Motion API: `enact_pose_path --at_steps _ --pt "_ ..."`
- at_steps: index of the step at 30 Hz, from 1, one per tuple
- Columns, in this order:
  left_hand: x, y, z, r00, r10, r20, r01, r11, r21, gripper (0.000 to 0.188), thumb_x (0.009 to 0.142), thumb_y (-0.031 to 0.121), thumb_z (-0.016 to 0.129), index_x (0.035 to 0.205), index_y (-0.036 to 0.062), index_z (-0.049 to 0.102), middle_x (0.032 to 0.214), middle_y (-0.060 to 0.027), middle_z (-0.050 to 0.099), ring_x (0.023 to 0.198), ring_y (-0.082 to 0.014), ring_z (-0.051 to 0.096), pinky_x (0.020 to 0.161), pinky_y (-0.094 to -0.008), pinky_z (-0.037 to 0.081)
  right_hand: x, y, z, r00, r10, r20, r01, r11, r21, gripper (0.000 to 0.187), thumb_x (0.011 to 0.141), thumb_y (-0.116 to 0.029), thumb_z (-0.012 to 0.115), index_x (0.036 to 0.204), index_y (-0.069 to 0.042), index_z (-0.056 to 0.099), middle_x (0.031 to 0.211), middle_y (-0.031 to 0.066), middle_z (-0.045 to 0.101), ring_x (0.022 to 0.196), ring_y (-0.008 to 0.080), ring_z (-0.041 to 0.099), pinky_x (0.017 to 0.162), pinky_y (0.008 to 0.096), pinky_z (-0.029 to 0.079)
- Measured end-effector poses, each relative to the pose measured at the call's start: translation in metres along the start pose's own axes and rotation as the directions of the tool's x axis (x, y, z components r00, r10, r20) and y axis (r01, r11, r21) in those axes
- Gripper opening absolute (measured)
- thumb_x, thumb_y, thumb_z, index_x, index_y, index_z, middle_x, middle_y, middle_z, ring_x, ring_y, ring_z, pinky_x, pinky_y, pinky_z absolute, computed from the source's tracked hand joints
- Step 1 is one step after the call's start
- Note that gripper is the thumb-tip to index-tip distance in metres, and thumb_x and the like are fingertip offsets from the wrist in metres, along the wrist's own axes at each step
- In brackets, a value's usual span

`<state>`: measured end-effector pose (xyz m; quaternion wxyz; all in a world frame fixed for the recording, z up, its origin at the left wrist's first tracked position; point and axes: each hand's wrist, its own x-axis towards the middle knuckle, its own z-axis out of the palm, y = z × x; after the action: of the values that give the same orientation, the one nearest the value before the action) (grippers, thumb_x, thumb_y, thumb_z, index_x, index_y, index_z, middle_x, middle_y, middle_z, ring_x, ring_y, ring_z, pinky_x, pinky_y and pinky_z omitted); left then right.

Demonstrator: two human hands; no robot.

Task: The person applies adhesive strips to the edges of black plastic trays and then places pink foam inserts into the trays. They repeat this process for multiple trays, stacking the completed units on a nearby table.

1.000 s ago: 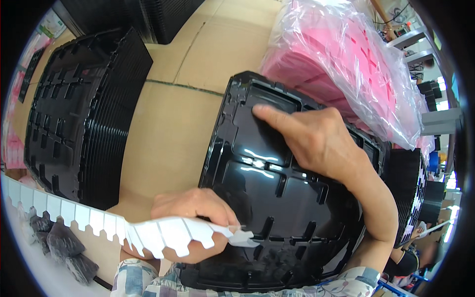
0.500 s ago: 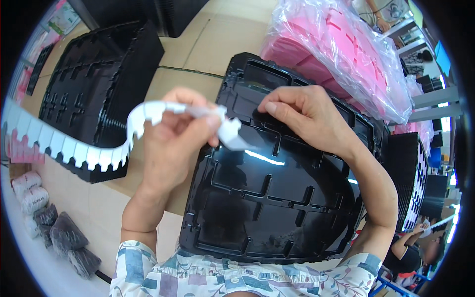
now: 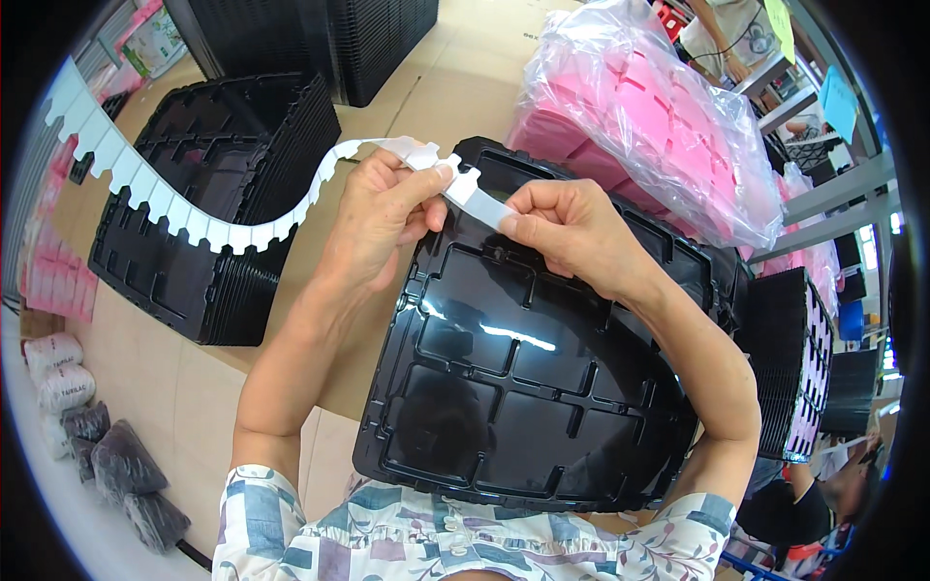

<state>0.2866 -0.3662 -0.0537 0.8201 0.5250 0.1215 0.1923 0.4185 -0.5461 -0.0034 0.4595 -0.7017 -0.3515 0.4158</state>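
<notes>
A long white strip with one toothed edge is swooping from the upper left of the frame to top centre, thin seams crossing its surface. The left hand is pinching it; the right hand is gripping its smooth greyish tail, above a glossy black moulded plastic tray at centre. Both hands are covering bits of the strip, its tip included, while the far end is disappearing into the frame's dark border.

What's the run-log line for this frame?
left hand: pinching white notched strip | right hand: pinching its end | beneath: black tray | beyond: plastic-wrapped pink stack
</notes>
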Motion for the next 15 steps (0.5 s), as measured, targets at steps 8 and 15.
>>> enact_pose_path --at_steps 8,15 --pt "0.008 -0.004 -0.008 0.870 0.294 0.397 -0.492 0.582 0.648 0.011 0.085 0.003 0.072 0.096 0.0048 0.070 0.098 -0.0049 0.075 0.095 -0.0164 0.063 0.088 -0.0284 0.050 0.055 0.031 -0.029 0.622 -0.773 0.127 0.537 0.303 -0.788 0.007 0.083 -0.011 0.066 0.088 -0.007 0.070 0.068 0.0089 0.066 0.064 0.0292 0.066 0.056 0.0390 0.052" --pt "0.008 -0.016 -0.008 0.820 0.372 0.436 -0.547 0.282 0.788 0.018 0.078 0.001 0.075 0.095 0.0071 0.074 0.098 -0.0017 0.076 0.096 -0.0184 0.058 0.082 -0.0283 0.051 0.069 0.032 -0.042 0.511 -0.759 0.404 0.515 -0.107 -0.851 0.007 0.078 -0.011 0.065 0.085 -0.012 0.065 0.068 0.0036 0.060 0.065 0.0210 0.067 0.051 0.0346 0.051"
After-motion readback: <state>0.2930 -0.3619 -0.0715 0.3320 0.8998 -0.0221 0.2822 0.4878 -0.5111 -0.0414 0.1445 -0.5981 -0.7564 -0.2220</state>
